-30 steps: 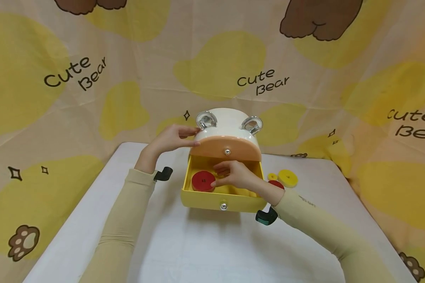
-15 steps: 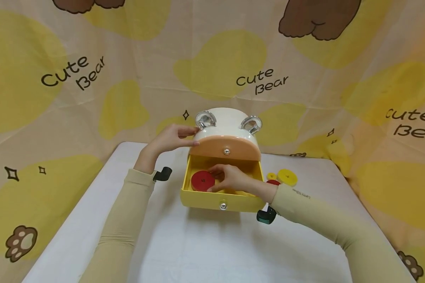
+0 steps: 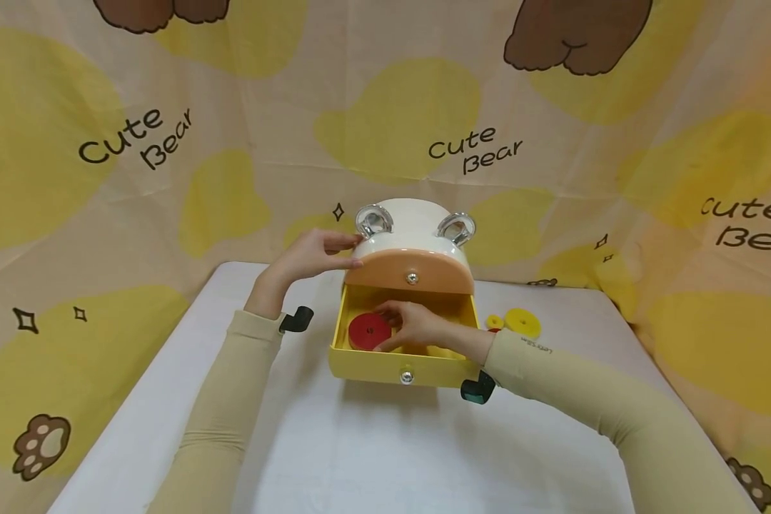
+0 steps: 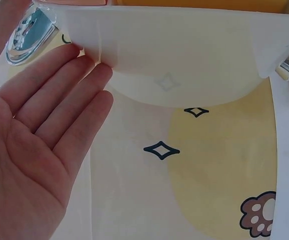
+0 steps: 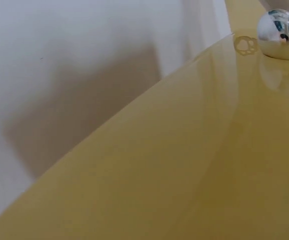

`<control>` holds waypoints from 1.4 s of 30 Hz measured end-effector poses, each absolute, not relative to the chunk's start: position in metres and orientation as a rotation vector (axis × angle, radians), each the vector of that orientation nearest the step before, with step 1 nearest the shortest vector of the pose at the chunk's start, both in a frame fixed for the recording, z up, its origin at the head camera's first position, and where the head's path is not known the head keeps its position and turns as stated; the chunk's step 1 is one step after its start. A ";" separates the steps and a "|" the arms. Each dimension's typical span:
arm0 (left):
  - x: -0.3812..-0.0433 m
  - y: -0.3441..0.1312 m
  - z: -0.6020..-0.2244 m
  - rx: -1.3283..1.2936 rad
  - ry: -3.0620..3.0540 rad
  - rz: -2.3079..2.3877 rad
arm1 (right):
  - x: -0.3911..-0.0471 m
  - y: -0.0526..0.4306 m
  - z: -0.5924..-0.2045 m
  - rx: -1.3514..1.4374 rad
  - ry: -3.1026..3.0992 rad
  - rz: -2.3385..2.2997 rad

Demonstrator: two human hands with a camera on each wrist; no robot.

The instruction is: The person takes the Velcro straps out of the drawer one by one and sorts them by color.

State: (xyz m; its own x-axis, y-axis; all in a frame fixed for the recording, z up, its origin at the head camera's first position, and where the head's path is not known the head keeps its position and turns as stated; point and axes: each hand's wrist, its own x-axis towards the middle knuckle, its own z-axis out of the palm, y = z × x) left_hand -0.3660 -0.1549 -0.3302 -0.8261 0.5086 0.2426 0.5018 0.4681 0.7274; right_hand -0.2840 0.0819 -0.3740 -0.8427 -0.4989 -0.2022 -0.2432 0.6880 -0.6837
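A small white chest of drawers (image 3: 411, 218) with silver ears stands on the table. Its lower yellow drawer (image 3: 366, 364) is pulled out, and the peach upper drawer (image 3: 385, 270) sits closed. My left hand (image 3: 311, 253) rests on the chest's left side; in the left wrist view its fingers (image 4: 82, 120) are straight against the white wall. Inside the yellow drawer, my right hand (image 3: 417, 326) grips the right side of a thick red disc (image 3: 366, 332) with a small centre hole, thumb in front and fingers behind. The right wrist view has only the drawer front (image 5: 184, 150) and no hand.
Right of the chest lie a large yellow disc (image 3: 522, 323) and a small yellow disc (image 3: 494, 322). A red piece beside them is mostly hidden by my right sleeve (image 3: 552, 378). A silver knob (image 3: 407, 377) sticks out of the yellow drawer's front. Patterned cloth (image 3: 398, 121) hangs behind the table.
My right hand has moved slightly left and closed its thumb and fingers about the red disc's right edge. The left hand stays in place on the chest.
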 end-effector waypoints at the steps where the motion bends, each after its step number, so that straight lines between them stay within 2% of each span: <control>1: -0.366 -0.155 -0.330 0.923 2.685 1.326 | -0.284 0.082 -0.375 -0.598 2.531 -0.942; 14: -0.363 -0.155 -0.331 0.932 2.664 1.339 | -0.284 0.083 -0.377 -0.681 2.609 -0.848; 42: -0.364 -0.154 -0.331 0.898 2.691 1.313 | -0.262 0.117 -0.342 -0.570 2.656 -0.993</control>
State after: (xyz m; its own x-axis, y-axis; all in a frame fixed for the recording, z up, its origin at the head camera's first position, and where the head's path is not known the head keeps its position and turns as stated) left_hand -0.3642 -0.1541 -0.3314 -0.8349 0.5010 0.2278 0.4879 0.4821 0.7277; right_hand -0.2619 0.1165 -0.3416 -0.8927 -0.4410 -0.0929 -0.2718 0.6914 -0.6694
